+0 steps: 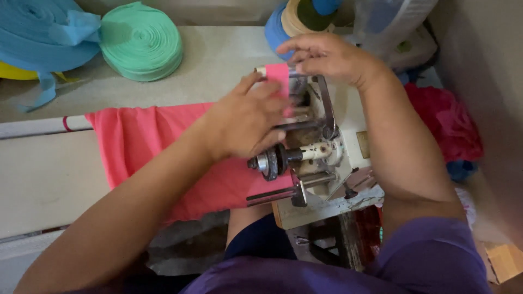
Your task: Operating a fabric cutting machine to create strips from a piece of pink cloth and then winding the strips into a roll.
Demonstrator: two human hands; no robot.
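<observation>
Feeding a narrow pink fabric strip into the metal guide at the top of the worn white sewing machine. Left hand lying over the machine's near-left side, fingers bent, thumb and forefinger pinching the strip's left edge. Right hand reaching in from behind the machine, fingertips closed on the strip's far end and on the guide beside it. Neither hand released; both grasping the strip, held taut and nearly flat between them.

Judged from this, best done so: keeping the strip square to the guide, edges even, no twist; drawing with the right hand while steadying with the left, not tugging against each other. Keeping fingertips clear of the round metal handwheel at the machine's front, just below the left hand. Whether the strip has already entered the guide slot: hidden by the fingers, cannot tell.

Large sheet of pink cloth draped left of the machine over the pale counter, partly under the left forearm; worth keeping smooth there so nothing drags. Well left of and behind the machine: coiled roll of mint-green tape, and further left a coiled roll of light-blue tape. Right of the machine, a heap of red cloth.
</observation>
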